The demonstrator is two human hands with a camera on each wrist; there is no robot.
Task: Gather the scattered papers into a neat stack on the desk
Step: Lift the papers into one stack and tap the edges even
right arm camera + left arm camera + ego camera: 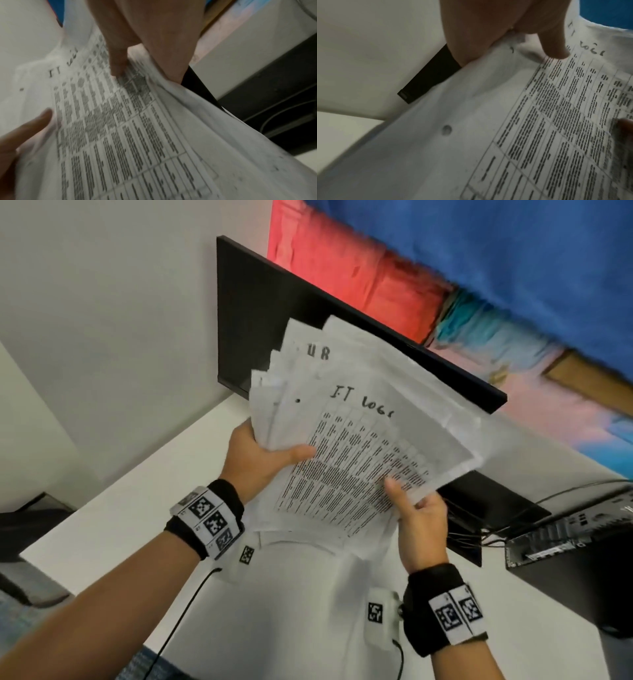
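A fanned bundle of printed papers (pixel 359 446) is held up above the white desk (pixel 113 508), its sheets uneven at the far end. The top sheet carries a dense table and handwritten letters. My left hand (pixel 260 457) grips the bundle's left edge, thumb on top of the sheet (pixel 556 51). My right hand (pixel 418 515) pinches the near right corner, thumb pressed on the print (pixel 118 67). The fingers under the papers (pixel 154 135) are hidden. The left wrist view shows the papers (pixel 471 135) close up.
A black monitor (pixel 250 313) with a colourful screen stands just behind the papers. Its black base (pixel 493 508) and cables lie at the right beside a dark computer box (pixel 575 546). A black cable (pixel 185 611) runs over the desk's near edge.
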